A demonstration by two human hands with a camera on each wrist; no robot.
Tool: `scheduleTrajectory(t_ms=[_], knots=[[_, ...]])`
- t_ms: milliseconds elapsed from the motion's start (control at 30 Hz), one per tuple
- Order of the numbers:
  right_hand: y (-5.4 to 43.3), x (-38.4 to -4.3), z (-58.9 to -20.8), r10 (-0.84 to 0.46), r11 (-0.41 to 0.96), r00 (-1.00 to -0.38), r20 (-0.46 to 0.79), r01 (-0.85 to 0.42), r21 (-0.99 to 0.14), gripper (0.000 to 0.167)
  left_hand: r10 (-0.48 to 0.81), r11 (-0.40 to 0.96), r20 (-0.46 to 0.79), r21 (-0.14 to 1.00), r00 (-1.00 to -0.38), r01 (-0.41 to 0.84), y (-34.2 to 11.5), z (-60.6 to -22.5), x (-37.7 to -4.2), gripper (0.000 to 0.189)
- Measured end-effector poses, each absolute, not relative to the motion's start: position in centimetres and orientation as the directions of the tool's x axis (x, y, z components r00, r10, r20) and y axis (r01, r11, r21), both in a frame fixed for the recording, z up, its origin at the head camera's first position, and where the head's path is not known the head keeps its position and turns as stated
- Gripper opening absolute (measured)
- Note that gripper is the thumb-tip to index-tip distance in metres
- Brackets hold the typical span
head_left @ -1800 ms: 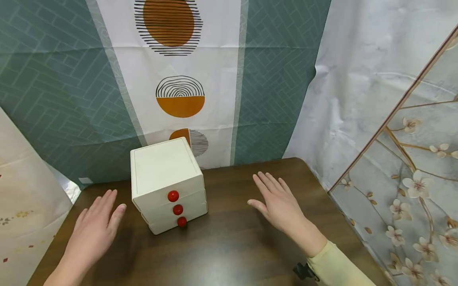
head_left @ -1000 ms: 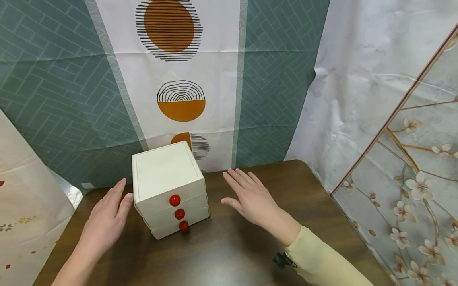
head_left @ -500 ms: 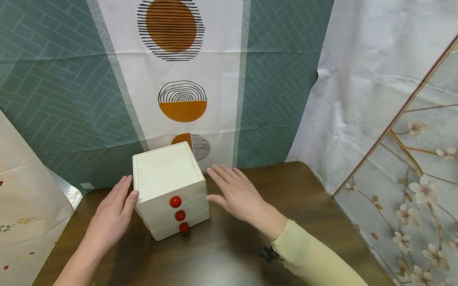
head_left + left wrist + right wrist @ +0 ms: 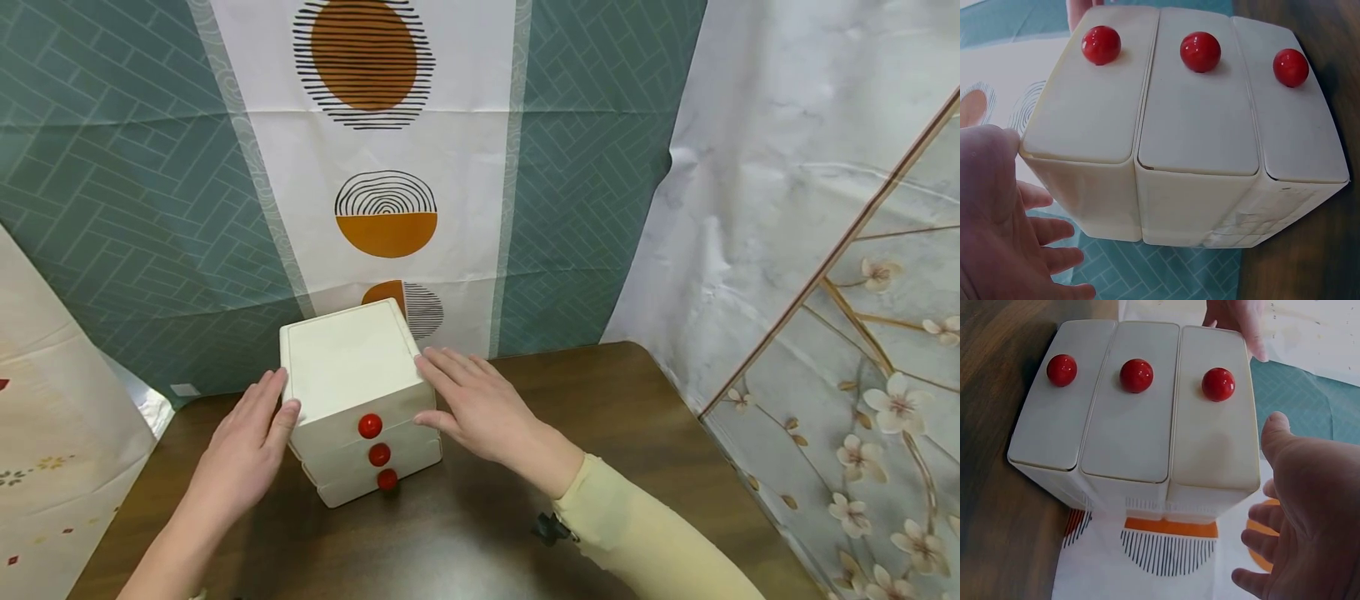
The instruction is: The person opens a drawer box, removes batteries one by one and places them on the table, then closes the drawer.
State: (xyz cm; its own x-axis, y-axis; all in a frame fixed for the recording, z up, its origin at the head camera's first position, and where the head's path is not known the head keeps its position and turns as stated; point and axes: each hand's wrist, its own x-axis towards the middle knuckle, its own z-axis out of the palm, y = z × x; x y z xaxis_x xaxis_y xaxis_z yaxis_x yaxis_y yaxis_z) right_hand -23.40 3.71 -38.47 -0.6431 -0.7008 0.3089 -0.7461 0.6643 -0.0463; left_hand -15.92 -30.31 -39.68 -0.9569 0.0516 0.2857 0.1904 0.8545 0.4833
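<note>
A white three-tier drawer box (image 4: 352,358) stands on the brown table, its drawers closed. Each drawer front carries a round red knob (image 4: 370,426). My left hand (image 4: 243,442) lies along the box's left side, fingers straight and thumb at the upper front edge. On the other side, my right hand (image 4: 480,404) has its straight fingers at the right top edge and its thumb near the front corner. Both wrist views show the palms turned toward the box (image 4: 1197,125), with fingers extended and not curled round it. In the right wrist view, a gap shows between the thumb and the box (image 4: 1216,450).
The wooden table (image 4: 592,408) extends to the right and front of the box. Behind it hangs a green and white patterned cloth (image 4: 592,192). A flowered panel (image 4: 847,433) borders the right side, and a cream cloth (image 4: 52,417) the left.
Both hands have moved inward to the box: the right hand far to the left, the left hand slightly to the right. The box stays in place, and the view has shifted a little.
</note>
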Motion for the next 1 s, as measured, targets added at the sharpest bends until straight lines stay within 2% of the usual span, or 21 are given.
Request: scheduleTrajectory(t_ms=[333,1000], knots=[[3.1,-23.8,-39.0,-0.711,0.653,-0.637,0.299,-0.756,-0.057,0.081,0.062,0.853,0.307,0.478,-0.950,0.210,-30.0,-39.8,-16.2,0.067],[3.3,-24.0,-40.0,-0.704,0.630,-0.593,0.391,-0.775,-0.042,0.078,0.000,0.868,0.285,0.475,-0.958,0.142,-28.9,-39.8,-16.3,0.066]])
